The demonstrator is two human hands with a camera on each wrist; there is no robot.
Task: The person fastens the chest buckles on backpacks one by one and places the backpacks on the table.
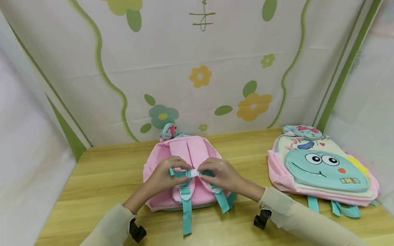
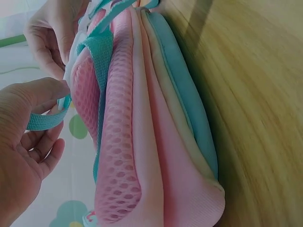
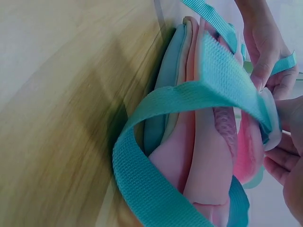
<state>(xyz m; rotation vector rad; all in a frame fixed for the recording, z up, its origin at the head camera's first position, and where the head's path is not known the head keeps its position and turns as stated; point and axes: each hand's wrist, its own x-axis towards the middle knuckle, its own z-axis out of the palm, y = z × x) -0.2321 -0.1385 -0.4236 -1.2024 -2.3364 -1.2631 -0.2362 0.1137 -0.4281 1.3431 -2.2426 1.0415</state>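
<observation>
A pink child's backpack point(image 1: 205, 199) lies on the table with its padded shoulder straps point(image 1: 179, 145) facing up. Over the straps, a white plastic buckle point(image 1: 194, 173) joins teal webbing. My left hand point(image 1: 164, 175) pinches the buckle's left end between thumb and fingers, a teal webbing end point(image 2: 47, 121) looping past its fingers. From the other side, my right hand point(image 1: 224, 173) pinches the right end of the buckle, and both hands' fingertips nearly meet there. In the right wrist view, a wide teal strap point(image 3: 161, 101) curves in front of the bag.
A second backpack point(image 1: 326, 169), with a teal cartoon-face pocket, lies to the right on the wooden table point(image 1: 109, 176). Teal strap ends point(image 1: 187, 220) hang toward the front from the nearer bag. A flower-printed cloth point(image 1: 162, 62) stands behind the table.
</observation>
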